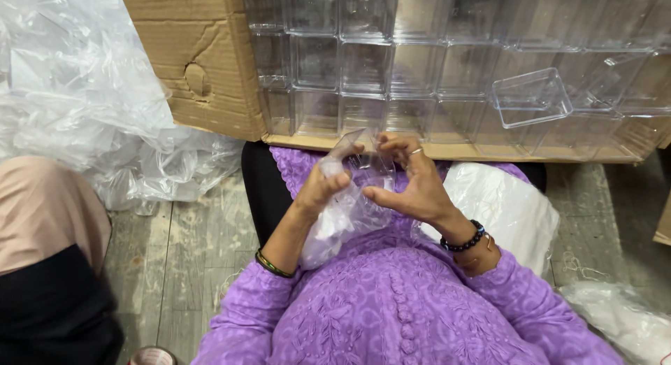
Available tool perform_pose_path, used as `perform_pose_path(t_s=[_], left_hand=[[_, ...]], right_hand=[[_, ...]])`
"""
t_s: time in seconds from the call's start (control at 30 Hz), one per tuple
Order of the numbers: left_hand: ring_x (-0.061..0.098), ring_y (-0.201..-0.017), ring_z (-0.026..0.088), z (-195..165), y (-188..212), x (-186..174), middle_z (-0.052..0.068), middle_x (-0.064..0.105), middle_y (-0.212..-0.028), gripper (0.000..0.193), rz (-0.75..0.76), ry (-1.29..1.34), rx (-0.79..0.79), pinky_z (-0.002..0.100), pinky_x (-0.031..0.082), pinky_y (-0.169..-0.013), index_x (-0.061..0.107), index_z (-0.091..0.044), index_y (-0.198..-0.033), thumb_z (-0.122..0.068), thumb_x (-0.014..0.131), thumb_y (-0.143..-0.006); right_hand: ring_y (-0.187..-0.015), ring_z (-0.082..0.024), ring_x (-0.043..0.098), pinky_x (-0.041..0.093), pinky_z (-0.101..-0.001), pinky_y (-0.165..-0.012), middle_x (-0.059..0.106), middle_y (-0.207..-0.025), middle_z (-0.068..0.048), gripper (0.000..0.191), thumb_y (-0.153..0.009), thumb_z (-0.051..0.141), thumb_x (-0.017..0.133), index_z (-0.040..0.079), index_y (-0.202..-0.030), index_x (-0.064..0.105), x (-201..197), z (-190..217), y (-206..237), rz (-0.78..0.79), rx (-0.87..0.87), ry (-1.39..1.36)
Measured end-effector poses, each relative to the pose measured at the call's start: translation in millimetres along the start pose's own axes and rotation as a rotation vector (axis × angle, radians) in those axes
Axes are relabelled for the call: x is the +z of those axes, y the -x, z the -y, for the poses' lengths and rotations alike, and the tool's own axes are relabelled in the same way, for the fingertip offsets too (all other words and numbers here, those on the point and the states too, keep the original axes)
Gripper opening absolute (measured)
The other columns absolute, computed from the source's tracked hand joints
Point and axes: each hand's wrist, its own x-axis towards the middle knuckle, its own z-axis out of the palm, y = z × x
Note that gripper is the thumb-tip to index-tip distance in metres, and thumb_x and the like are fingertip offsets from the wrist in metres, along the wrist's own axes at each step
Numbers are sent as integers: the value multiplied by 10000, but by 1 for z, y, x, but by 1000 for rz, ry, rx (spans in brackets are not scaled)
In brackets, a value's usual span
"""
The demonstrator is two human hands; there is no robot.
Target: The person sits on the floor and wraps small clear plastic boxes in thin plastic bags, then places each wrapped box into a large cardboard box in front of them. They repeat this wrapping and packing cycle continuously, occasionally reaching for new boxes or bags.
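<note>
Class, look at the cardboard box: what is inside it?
The cardboard box holds rows of clear plastic containers, stacked edge to edge; one loose container lies tilted on top. What lies behind the front rows is hidden. Both hands work a clear bag in front.

1. Light is even, soft and fairly bright, seemingly from overhead.
2. Glare streaks the stacked clear plastic boxes [447, 64] at twelve o'clock and the crumpled transparent plastic sheeting [77, 92] at ten o'clock.
3. Focus is sharp; edges bend slightly.
</note>
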Motion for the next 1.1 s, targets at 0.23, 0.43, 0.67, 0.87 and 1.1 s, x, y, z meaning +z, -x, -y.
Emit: perform_pose_path(t_s=[0.23,0.43,0.67,0.87,1.1], left_hand=[[534,-1162,75,-39,-9,33,24,560,-1310,1076,-37,-224,127,236,459,-988,428,19,-1500,-456,952,-688],[560,-1307,177,-52,-4,31,101,596,-1415,1080,12,-320,70,337,458,-1111,431,-4,-1528,-365,960,-659],[549,-1334,194,-48,-4,12,130,586,-1427,935,47,-334,121,344,436,-1142,469,28,-1497,-406,882,-779],[588,-1272,196,-28,-4,-30,103,630,-1353,759,59,-91,-92,338,458,-1085,566,-3,-1400,-516,732,-865],[669,-930,242,8,2,-52,120,671,-1044,569,64,353,-423,422,582,-837,617,0,-1163,-489,768,-914]], right_hand=[[-1504,-229,393,283,-392,-1300,401,-1560,-128,824,-767,58,886,68,-1448,422,-12,21,2,-1,-38,-205],[-1551,-230,358,260,-399,-1331,391,-1603,-127,861,-764,32,903,93,-1464,404,-5,12,0,12,-91,-284],[-1561,-290,369,274,-441,-1333,393,-1634,-181,849,-750,93,939,48,-1452,465,18,-3,-4,-58,-57,-349],[-1510,-429,294,322,-488,-1194,255,-1631,-269,1012,-587,241,991,64,-1434,467,11,-9,-20,272,-210,315],[-1563,-366,398,360,-439,-1277,386,-1668,-208,921,-686,248,989,181,-1413,428,23,-30,-32,337,-300,174]])
